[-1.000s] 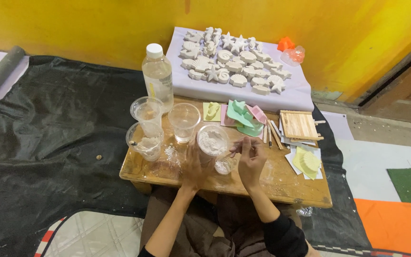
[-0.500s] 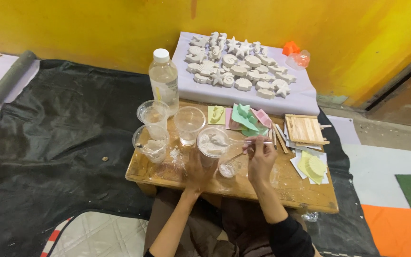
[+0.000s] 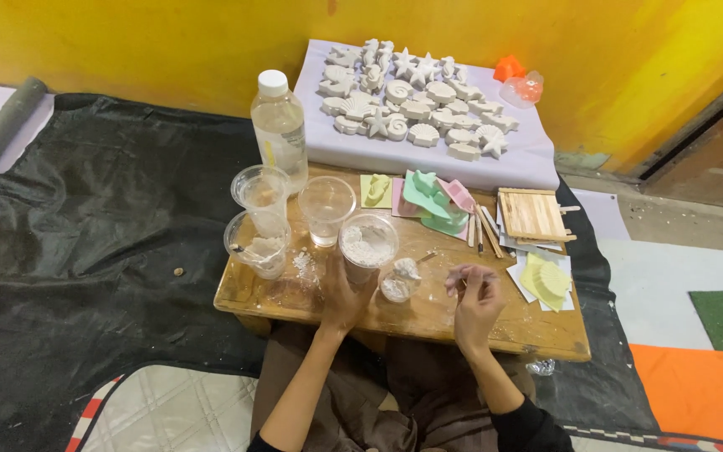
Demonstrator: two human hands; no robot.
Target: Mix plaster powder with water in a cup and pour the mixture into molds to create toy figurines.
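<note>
Head view, left hand [image 3: 343,295] fingers still gripping powder cup [image 3: 367,248], right hand [image 3: 474,300] drawn back, fingers pinched together.

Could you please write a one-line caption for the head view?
Left hand grips powder-filled cup; right hand lifts a thin stick beside it.

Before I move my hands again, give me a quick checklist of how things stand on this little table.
1. Left hand wrapped round the powder cup: ok.
2. Powder cup upright on the wooden table: ok.
3. Right hand pinching something thin: cannot tell what.
4. Small heaped cup between the hands, upright: ok.
5. Tabletop free of spilled powder: not ok.
6. Water bottle capped and upright: ok.
</note>
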